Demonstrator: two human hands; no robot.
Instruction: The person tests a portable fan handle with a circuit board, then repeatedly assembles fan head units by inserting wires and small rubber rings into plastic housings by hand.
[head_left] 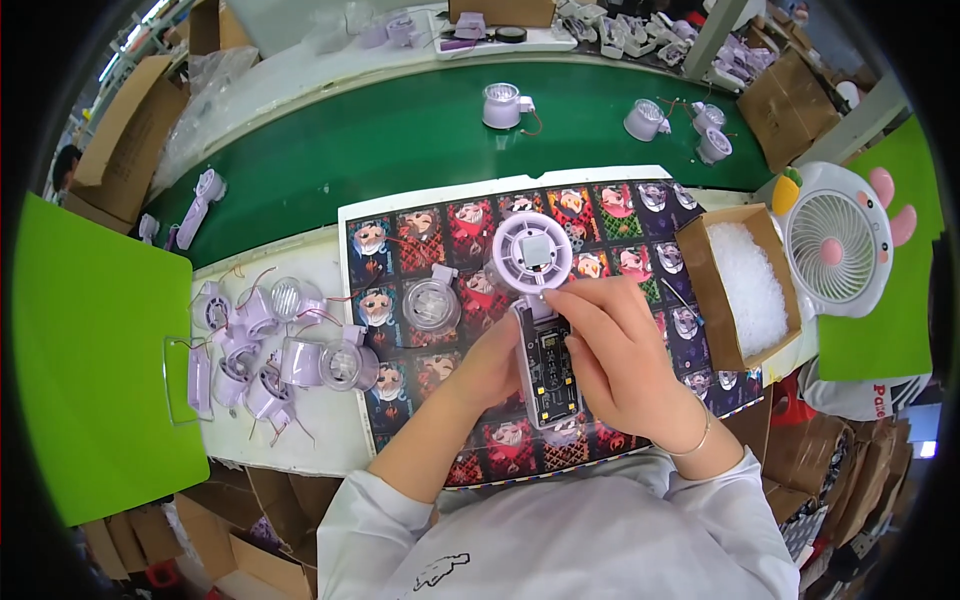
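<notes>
My left hand (492, 362) is wrapped round the side of a lilac handheld fan (532, 250). Its round ringed head points away from me, and its open handle bares a black circuit board (552, 375). At the neck, between head and handle, the thumb and fingers of my right hand (622, 345) are pinched together; whatever small part they grip is hidden. A lilac fan head with a clear cup (432, 305) lies left of my hands on the mat printed with cartoon figures (415, 345).
Several lilac fan heads with wires (285, 345) crowd the left of the table. More sit on the green conveyor belt (400, 130), including a clear-topped one (502, 105). On the right stand a cardboard box of small clear pieces (708, 290) and a white desk fan (835, 245).
</notes>
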